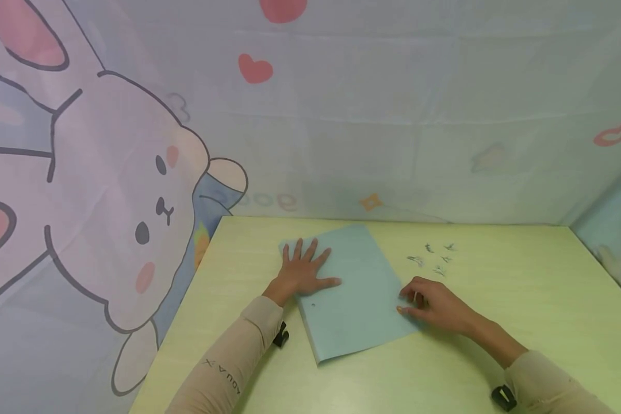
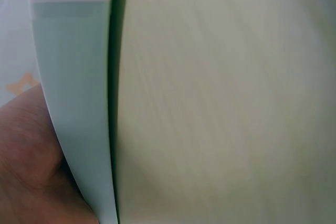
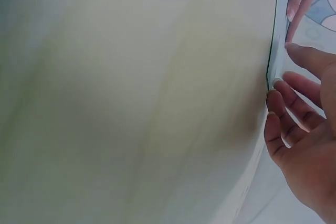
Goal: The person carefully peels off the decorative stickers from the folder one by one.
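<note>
Folder (image 1: 359, 299) flat under one spread hand, its right edge at the other's fingertips

Pale blue-green, it lies askew on the worktop (image 1: 528, 305), its spine (image 2: 76, 103) on the left. The left hand (image 1: 302, 276) rests on the upper left part, fingers and thumb splayed wide, gripping nothing. At the opposite edge, the right hand (image 1: 437, 305) has bent fingers, with thumb and fingertips apart in the head view; whether they have caught the edge I cannot tell.

Lifting that edge could bow or crease the cover, because the left hand lies across it. A tug to the right under light pressure might drag the whole folder instead. Fingertips that catch only a thin lip would probably slip off. The small pieces (image 1: 439, 269), too tiny to identify, lie near the right hand, just beside the folder; a swinging cover or careless knuckle could scatter them.
</note>
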`<state>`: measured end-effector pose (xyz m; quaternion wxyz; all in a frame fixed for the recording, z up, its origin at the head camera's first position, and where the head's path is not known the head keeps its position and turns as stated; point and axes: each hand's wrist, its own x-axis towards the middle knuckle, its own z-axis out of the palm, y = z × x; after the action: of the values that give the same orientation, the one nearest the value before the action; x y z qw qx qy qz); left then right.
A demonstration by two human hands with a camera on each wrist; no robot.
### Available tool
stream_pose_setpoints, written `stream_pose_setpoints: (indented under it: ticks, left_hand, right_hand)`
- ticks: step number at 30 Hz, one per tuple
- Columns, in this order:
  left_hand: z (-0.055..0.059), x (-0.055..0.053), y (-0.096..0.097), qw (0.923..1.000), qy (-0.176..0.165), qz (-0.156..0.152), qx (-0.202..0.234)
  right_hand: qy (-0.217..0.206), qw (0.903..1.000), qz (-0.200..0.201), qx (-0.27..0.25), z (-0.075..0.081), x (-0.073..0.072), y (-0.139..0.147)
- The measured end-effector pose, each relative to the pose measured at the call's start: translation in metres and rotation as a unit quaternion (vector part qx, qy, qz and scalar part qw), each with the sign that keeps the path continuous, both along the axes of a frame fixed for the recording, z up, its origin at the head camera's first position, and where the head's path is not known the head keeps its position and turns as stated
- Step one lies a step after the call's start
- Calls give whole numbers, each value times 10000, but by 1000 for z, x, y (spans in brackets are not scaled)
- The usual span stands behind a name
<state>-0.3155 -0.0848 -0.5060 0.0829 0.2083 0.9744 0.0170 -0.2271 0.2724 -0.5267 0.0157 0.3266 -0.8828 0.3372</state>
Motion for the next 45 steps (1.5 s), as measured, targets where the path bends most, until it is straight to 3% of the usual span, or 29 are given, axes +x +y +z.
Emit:
stream_pose_setpoints:
  ticks: [15,28,45]
  left_hand:
    - [2,1,1,10000,6,10,5]
    - [3,2,1,10000,0,19,-53]
    - [-2,-1,1,10000,4,43,-56]
  right_hand:
    - [119,9980,367,503,10,-5,-9]
    - [195,9912,396,1250,21,-2,-15]
    - [398,9922,402,1113,17,-1,-16]
